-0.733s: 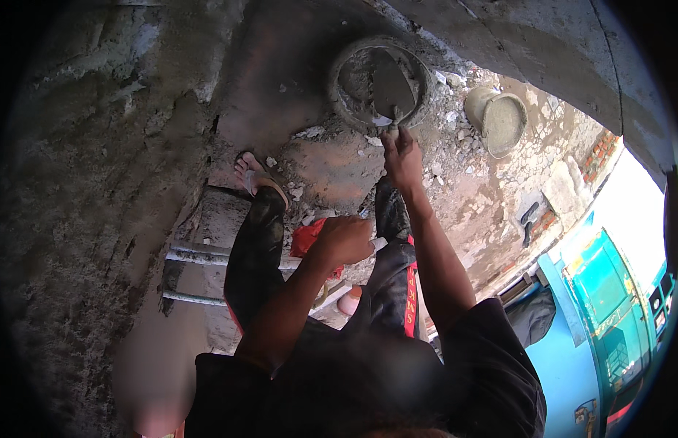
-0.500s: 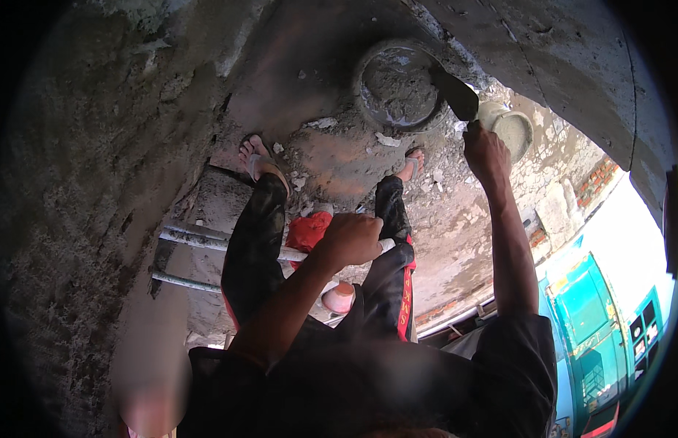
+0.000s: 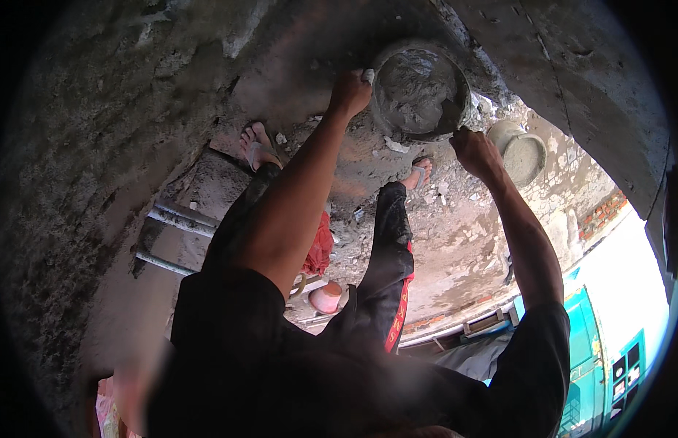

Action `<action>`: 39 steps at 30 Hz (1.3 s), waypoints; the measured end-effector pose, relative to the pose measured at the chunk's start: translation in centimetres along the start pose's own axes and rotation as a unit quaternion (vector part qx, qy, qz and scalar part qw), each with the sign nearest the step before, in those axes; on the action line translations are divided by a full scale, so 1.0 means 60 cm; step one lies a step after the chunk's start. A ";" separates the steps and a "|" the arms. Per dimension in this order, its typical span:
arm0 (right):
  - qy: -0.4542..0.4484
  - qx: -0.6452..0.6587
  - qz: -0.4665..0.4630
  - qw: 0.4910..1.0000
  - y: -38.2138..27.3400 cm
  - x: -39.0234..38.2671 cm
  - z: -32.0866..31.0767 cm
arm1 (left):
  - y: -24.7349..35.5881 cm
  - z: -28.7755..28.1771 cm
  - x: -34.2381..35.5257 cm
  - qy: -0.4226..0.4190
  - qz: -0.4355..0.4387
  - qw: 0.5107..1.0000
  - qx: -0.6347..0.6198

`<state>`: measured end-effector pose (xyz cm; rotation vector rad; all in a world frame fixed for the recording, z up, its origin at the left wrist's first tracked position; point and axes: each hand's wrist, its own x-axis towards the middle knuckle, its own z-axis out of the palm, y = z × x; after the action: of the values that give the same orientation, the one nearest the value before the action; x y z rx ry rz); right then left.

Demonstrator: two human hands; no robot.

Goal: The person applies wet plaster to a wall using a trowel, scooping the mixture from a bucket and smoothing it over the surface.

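My left hand [image 3: 350, 95] is closed round a small whitish object at the left rim of a round bucket [image 3: 384, 102] of wet grey mortar [image 3: 415, 91]; whether it touches the rim I cannot tell. My right hand [image 3: 470, 150] grips a trowel, whose dark blade [image 3: 448, 115] is partly in the mortar at the bucket's lower right. The handle is mostly hidden in my fingers.
A second bucket [image 3: 527, 157] of grey material stands right. My sandalled feet are on rubble-strewn ground. Pipes [image 3: 178, 215], red cloth [image 3: 317, 252] and a pink container [image 3: 324, 298] lie lower. Rough walls [image 3: 98, 146] flank me. A turquoise door [image 3: 581, 350] is far right.
My left hand has risen from between my legs to the bucket's left rim. My right hand first swung right with the trowel, and the blade is now back down in the mortar.
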<state>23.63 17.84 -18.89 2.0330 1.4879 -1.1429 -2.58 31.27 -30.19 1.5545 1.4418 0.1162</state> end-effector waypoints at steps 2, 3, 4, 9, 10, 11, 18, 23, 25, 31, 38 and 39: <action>-0.028 0.143 -0.031 0.989 0.006 0.074 0.088 | 0.016 0.035 0.000 -0.006 0.007 1.000 -0.012; -0.004 0.189 -0.092 0.978 0.006 0.076 0.124 | -0.004 0.039 -0.009 0.049 0.038 0.998 0.006; 0.013 0.234 -0.147 0.961 0.017 0.047 0.152 | -0.012 0.036 -0.025 0.034 0.031 0.999 -0.008; -0.088 0.567 0.105 0.812 -0.080 0.011 0.138 | -0.036 0.060 -0.054 0.051 -0.029 0.989 -0.134; -0.084 0.612 0.115 0.778 -0.089 0.017 0.142 | -0.035 0.065 -0.051 0.048 -0.041 0.990 -0.128; -0.081 0.655 0.124 0.741 -0.107 0.020 0.145 | -0.034 0.066 -0.050 0.045 -0.054 0.990 -0.121; -0.122 0.914 0.112 0.369 -0.170 -0.019 0.184 | -0.025 0.057 -0.034 0.021 -0.039 0.991 -0.128; -0.094 0.968 0.006 0.233 -0.193 -0.047 0.148 | -0.023 0.024 -0.030 -0.008 -0.054 0.998 0.000; -0.099 0.972 0.022 0.211 -0.150 -0.056 0.134 | -0.016 0.005 -0.052 -0.022 -0.091 0.994 0.056; 0.031 0.265 0.130 0.955 -0.021 -0.056 0.111 | 0.108 -0.132 -0.221 -0.205 -0.060 0.962 0.172; 0.109 -0.281 -0.074 0.951 -0.049 -0.097 -0.173 | 0.133 -0.182 -0.370 -0.411 0.025 0.872 0.267; 0.092 -0.303 -0.073 0.946 -0.053 -0.073 -0.175 | 0.151 -0.175 -0.360 -0.441 0.044 0.844 0.303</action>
<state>24.30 23.69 -8.66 1.6446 1.8225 -0.4497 -9.13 21.44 -7.40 1.7932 0.6624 -0.9760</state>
